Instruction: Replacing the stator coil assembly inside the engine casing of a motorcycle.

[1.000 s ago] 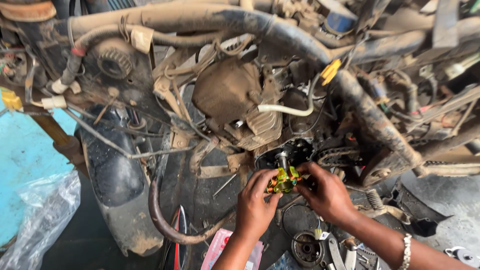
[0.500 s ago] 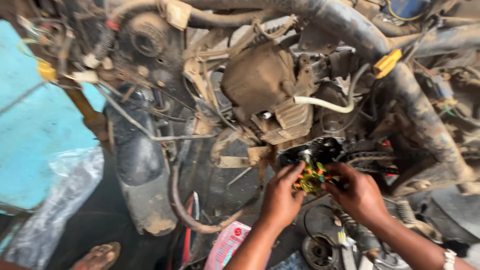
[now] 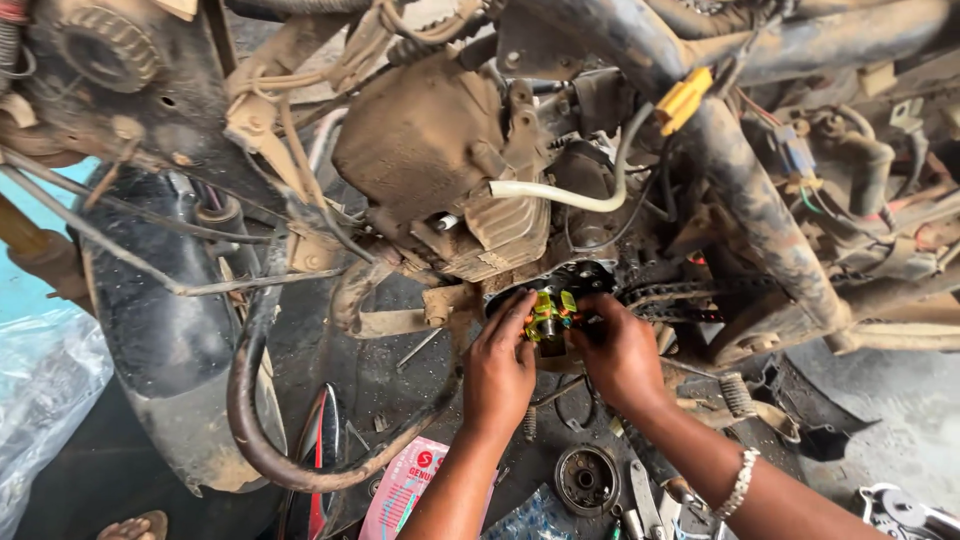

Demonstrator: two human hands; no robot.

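A small round coil part (image 3: 549, 314) with green and orange windings sits at the open side of a dirty engine case (image 3: 560, 282). My left hand (image 3: 497, 367) grips its left side with thumb and fingers. My right hand (image 3: 622, 353), with a beaded bracelet at the wrist, holds its right side. Both hands press the coil part against the opening below the muddy engine block (image 3: 430, 140). A drive chain (image 3: 680, 292) runs off to the right of the opening.
A rusty frame tube (image 3: 740, 190) with a yellow connector (image 3: 683, 100) crosses above. A white hose (image 3: 560, 195), a black curved hose (image 3: 250, 420) and a black fender (image 3: 160, 330) hang nearby. On the floor lie a round metal disc (image 3: 587, 481), a pink packet (image 3: 400, 490) and tools.
The view has moved closer and shifted left to right across the engine. Both hands have stayed on the coil part, now held tighter against the case opening.
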